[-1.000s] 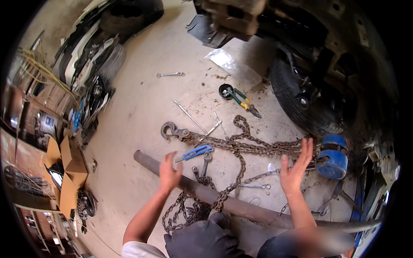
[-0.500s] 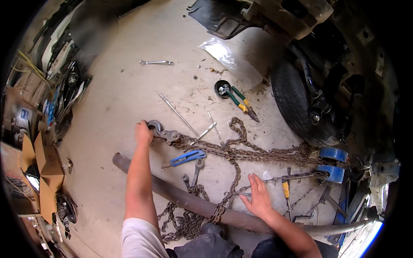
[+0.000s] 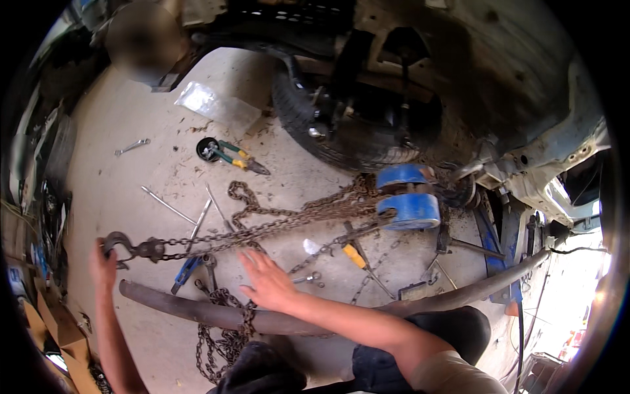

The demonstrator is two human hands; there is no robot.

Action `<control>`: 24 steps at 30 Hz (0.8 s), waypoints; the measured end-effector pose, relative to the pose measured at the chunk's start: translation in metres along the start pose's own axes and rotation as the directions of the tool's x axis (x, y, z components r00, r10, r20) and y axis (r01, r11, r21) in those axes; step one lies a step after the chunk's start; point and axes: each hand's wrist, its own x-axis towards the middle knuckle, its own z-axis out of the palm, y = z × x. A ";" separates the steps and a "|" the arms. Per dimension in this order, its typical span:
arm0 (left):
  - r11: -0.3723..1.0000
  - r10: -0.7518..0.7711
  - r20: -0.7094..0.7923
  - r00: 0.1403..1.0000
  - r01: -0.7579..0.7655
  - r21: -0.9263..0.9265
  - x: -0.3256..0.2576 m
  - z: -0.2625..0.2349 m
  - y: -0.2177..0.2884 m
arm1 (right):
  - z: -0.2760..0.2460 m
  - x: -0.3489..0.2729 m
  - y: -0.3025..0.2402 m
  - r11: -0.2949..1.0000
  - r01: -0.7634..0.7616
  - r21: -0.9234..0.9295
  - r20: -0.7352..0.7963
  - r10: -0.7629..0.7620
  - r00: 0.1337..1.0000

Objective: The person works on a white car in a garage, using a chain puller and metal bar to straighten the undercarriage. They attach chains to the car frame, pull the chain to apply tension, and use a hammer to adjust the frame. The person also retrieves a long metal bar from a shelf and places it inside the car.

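My left hand (image 3: pixel 105 266) is closed on a rusty steel hook (image 3: pixel 119 244) at the left. From the hook's block (image 3: pixel 151 249), several strands of rusty chain (image 3: pixel 289 223) run right to a blue chain hoist (image 3: pixel 410 211). My right hand (image 3: pixel 270 281) is open with fingers spread, just below these strands and above a long brown metal pipe (image 3: pixel 177 308); whether it touches chain I cannot tell. A loop of chain (image 3: pixel 248 318) hangs around the pipe, and more chain (image 3: pixel 226 345) lies heaped beside my knees.
A car tire (image 3: pixel 315 128) and the car's underside stand beyond the hoist. On the floor lie green-and-yellow pliers (image 3: pixel 243 159), a combination wrench (image 3: pixel 132 146), a plastic bag (image 3: pixel 220 108), a blue-handled tool (image 3: pixel 186 274), a yellow-handled screwdriver (image 3: pixel 357 257) and a hammer (image 3: pixel 469 246). Cardboard boxes (image 3: pixel 59 322) stand lower left.
The view has turned right, so the floor things appear farther left and more of the car and hoist shows. My left hand still grips the hook; my right hand remains open near the chain.
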 end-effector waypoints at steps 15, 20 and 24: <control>0.908 0.101 -0.225 0.969 0.003 0.420 -0.072 -0.241 0.088 | -0.079 -0.003 -0.102 0.785 0.522 0.335 -0.241 -0.464 0.853; 0.855 -0.087 -0.196 0.977 0.174 0.489 -0.094 -0.185 0.055 | -0.059 0.015 -0.145 0.804 0.530 0.270 -0.154 -0.507 0.848; 0.890 -0.212 -0.139 0.967 0.249 0.381 -0.095 -0.128 -0.025 | 0.002 0.050 -0.159 0.852 0.491 0.182 0.008 -0.500 0.866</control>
